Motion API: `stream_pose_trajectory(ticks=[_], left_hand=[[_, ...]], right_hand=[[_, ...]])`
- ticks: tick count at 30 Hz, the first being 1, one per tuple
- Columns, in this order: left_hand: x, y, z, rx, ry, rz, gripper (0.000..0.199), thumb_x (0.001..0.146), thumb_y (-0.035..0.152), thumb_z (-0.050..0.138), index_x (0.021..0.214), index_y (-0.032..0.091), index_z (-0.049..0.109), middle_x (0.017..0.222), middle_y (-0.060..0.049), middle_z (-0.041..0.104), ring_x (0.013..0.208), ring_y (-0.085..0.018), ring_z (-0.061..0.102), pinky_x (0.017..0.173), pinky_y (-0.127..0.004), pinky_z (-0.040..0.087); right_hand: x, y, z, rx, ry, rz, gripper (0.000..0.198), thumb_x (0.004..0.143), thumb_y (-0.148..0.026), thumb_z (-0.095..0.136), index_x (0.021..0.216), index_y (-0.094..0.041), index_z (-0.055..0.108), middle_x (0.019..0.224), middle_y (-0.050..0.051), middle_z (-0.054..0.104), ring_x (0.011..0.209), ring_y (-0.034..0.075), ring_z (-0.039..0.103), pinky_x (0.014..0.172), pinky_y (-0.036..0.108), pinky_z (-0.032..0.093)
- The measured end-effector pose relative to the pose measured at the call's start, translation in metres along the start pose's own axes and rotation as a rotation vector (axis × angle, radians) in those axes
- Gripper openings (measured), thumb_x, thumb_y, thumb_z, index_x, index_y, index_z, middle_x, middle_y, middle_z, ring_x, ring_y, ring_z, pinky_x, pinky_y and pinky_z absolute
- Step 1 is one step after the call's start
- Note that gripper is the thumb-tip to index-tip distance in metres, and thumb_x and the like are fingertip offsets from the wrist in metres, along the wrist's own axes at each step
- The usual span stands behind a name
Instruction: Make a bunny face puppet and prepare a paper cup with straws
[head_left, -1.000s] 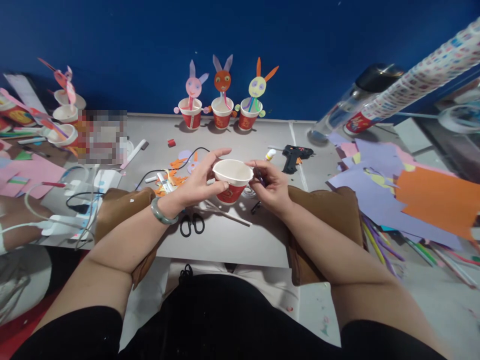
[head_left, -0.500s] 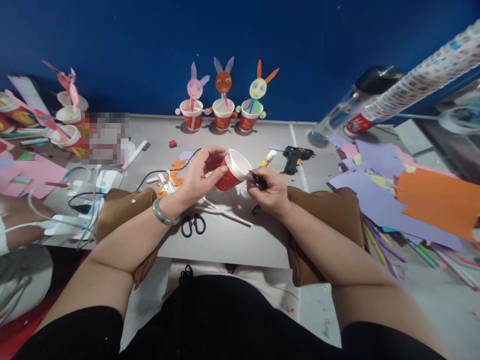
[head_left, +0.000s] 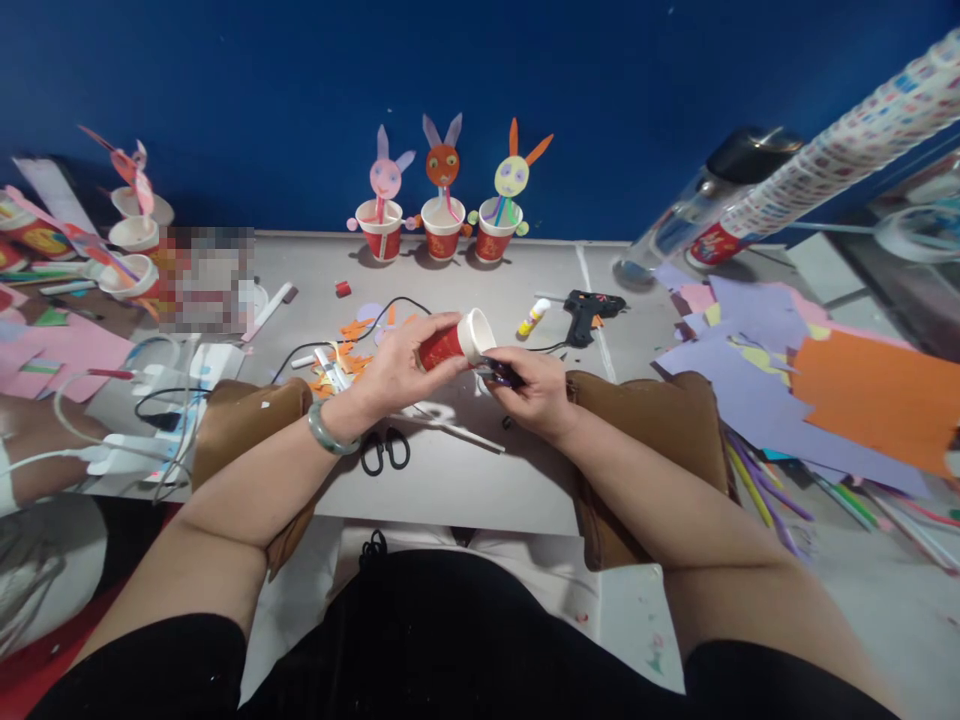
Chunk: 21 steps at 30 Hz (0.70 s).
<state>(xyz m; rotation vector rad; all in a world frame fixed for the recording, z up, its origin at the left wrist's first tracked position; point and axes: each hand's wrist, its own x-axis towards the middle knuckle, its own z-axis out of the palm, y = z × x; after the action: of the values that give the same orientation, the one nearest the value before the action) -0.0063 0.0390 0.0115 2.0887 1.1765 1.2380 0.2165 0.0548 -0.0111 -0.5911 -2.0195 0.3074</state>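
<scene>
My left hand (head_left: 401, 370) is closed around a red paper cup (head_left: 442, 347) with a white rim. The cup lies tilted on its side in the air, its mouth turned right toward my other hand. My right hand (head_left: 534, 388) is closed on a small dark purple tool (head_left: 504, 373), held at the lower edge of the cup's rim. Fingers cover most of this tool, so its exact kind is unclear. Below the hands, black-handled scissors (head_left: 385, 451) and a thin white strip (head_left: 457, 432) rest on the table.
Three cups with rabbit-head figures (head_left: 442, 225) stand along the blue wall. A black glue gun (head_left: 589, 315) and a glue stick (head_left: 532, 318) lie at centre right. Coloured paper (head_left: 870, 390) spreads at right; a power strip (head_left: 180, 405) sits at left beside another person's arm (head_left: 56, 440).
My left hand has tipped the cup further over, so its mouth faces more to the right. My right hand has shifted slightly left and down with the dark purple tool.
</scene>
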Motion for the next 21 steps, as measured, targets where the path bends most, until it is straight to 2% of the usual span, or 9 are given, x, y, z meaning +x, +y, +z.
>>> stream_pose_trajectory(ticks=[3,5,9,15,19,21], left_hand=[[0.0,-0.002,0.0,0.029,-0.138,0.061,0.066,0.074,0.036,0.082,0.134,0.017,0.061,0.128,-0.013,0.072,0.113,-0.027,0.07,0.1,-0.039,0.056],[0.0,-0.003,0.001,0.007,-0.201,0.054,0.069,0.071,0.033,0.083,0.132,0.015,0.059,0.127,-0.013,0.071,0.113,-0.027,0.07,0.098,-0.039,0.055],[0.0,-0.005,0.005,-0.122,-0.236,-0.108,0.058,0.072,0.031,0.081,0.123,0.014,0.06,0.118,-0.012,0.071,0.106,-0.025,0.069,0.093,-0.038,0.055],[0.003,-0.004,0.007,-0.601,-0.22,-0.436,0.067,0.065,0.045,0.09,0.116,0.014,0.06,0.104,-0.009,0.069,0.095,-0.022,0.067,0.081,-0.034,0.055],[0.003,-0.001,0.009,-0.813,-0.216,-0.531,0.065,0.067,0.046,0.089,0.116,0.016,0.061,0.105,-0.008,0.071,0.098,-0.023,0.069,0.084,-0.034,0.054],[0.002,0.0,0.011,-0.881,-0.241,-0.542,0.064,0.068,0.047,0.089,0.117,0.016,0.061,0.106,-0.009,0.072,0.098,-0.023,0.069,0.083,-0.034,0.054]], right_hand=[[0.0,-0.002,0.001,0.011,-0.018,-0.004,0.02,0.086,-0.014,0.065,0.104,-0.022,0.068,0.081,0.002,0.076,0.063,0.013,0.066,0.061,0.024,0.051],[0.0,-0.003,0.002,0.02,-0.034,0.011,0.017,0.087,-0.018,0.067,0.104,-0.022,0.07,0.082,0.003,0.076,0.063,0.013,0.065,0.061,0.024,0.05],[0.002,-0.006,0.0,0.099,-0.028,0.086,0.015,0.09,-0.029,0.071,0.102,-0.022,0.072,0.078,0.001,0.073,0.057,0.01,0.059,0.057,0.024,0.047],[0.011,-0.006,-0.009,0.193,0.118,0.319,0.027,0.091,-0.047,0.067,0.097,-0.021,0.073,0.069,-0.001,0.064,0.054,0.01,0.05,0.054,0.026,0.044],[0.012,-0.006,-0.009,0.227,0.126,0.342,0.022,0.089,-0.041,0.069,0.095,-0.02,0.072,0.06,-0.005,0.054,0.049,0.009,0.043,0.05,0.025,0.039],[0.011,-0.007,-0.007,0.215,0.107,0.313,0.014,0.089,-0.034,0.067,0.092,-0.021,0.071,0.06,-0.005,0.056,0.049,0.008,0.043,0.05,0.024,0.039]])
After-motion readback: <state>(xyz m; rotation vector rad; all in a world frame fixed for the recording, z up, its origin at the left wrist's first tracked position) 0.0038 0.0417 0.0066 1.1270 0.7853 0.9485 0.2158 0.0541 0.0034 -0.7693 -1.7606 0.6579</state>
